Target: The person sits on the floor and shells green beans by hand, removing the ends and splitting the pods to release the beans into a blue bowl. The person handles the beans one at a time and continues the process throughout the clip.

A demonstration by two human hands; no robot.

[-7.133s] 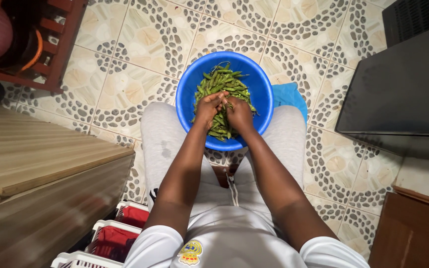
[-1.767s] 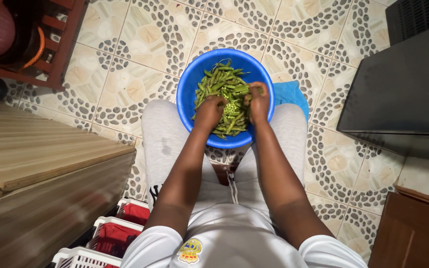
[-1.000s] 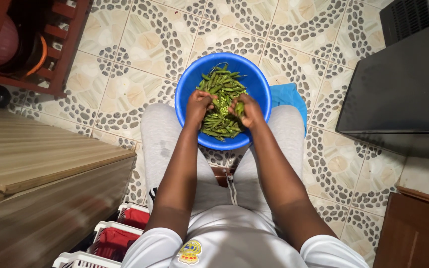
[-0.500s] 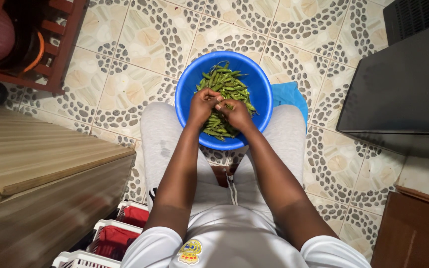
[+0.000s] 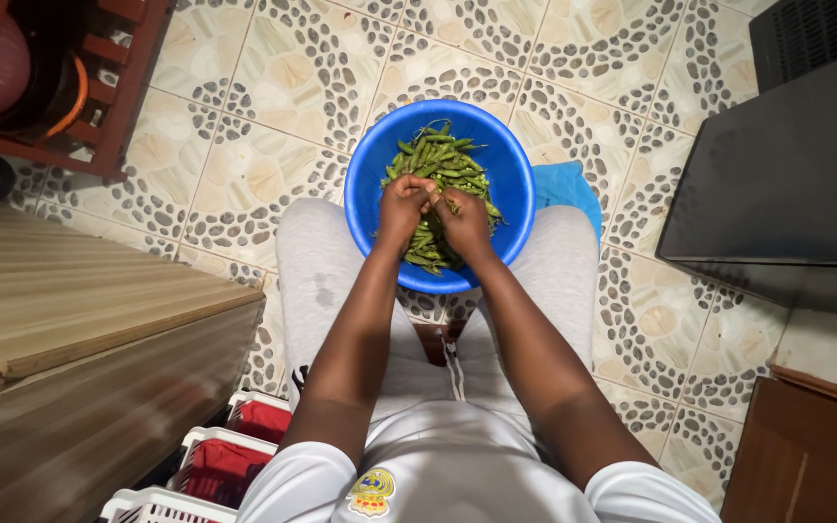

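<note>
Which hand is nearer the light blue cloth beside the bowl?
Right. The right hand is over the blue bowl on the side toward the light blue cloth; the left hand sits farther from it, both above the green pods.

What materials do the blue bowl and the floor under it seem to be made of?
The blue bowl looks like plastic: a uniform bright colour, a smooth, slightly glossy wall and a thin rolled rim. The floor appears to be glazed ceramic tile: square pieces with straight joint lines, a repeated pebble pattern and a soft sheen. It could also be printed vinyl, since the view cannot settle that.
</note>
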